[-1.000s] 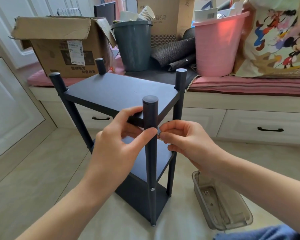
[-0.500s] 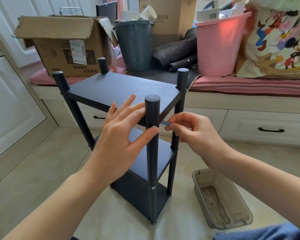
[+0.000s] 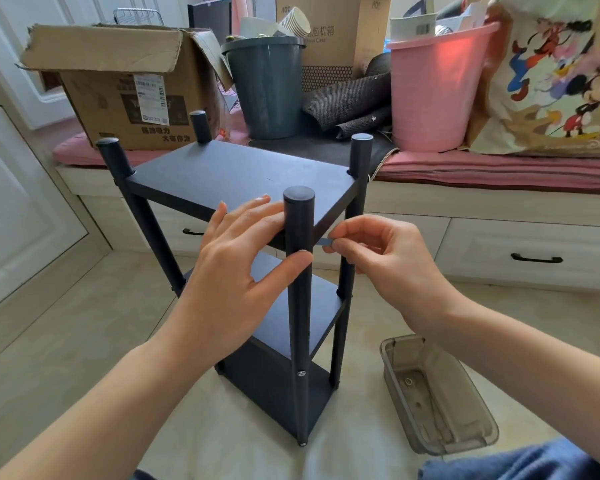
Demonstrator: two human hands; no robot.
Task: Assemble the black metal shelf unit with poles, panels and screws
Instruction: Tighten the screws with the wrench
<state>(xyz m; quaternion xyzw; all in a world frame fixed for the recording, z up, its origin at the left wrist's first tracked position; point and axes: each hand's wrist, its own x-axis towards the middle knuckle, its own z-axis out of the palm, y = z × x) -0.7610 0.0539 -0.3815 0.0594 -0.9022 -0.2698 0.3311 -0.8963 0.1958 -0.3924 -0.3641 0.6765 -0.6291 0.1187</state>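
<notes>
A: Shelf unit (image 3: 243, 174) stands upright on the floor, three panels on four poles. Near pole (image 3: 299, 271) is the work site; a screw head (image 3: 301, 373) shows low on it, at the bottom panel.

B: Change over the last second?

A: The left hand (image 3: 236, 271) was curled around the near pole. Now its fingers lie straight across the top panel's front corner, thumb pressing the pole's side. Flat, not gripping. The right hand (image 3: 388, 258) has slid up the pole's right side to top-panel height, pinching a small grey tool (image 3: 324, 242), probably a hex key, its tip at the pole.

B: Meaning?

A: Judged: the panel is steadied while the top-level screw gets driven. Whether the tip sits in a screw cannot be told; the pole hides it.

B: Surroundings?

A: Clear parts tray (image 3: 437, 396) on the floor to the right, with a few small pieces. Behind, a cushioned bench holds a cardboard box (image 3: 125, 88), grey bin (image 3: 265, 88) and pink bucket (image 3: 430, 88).
</notes>
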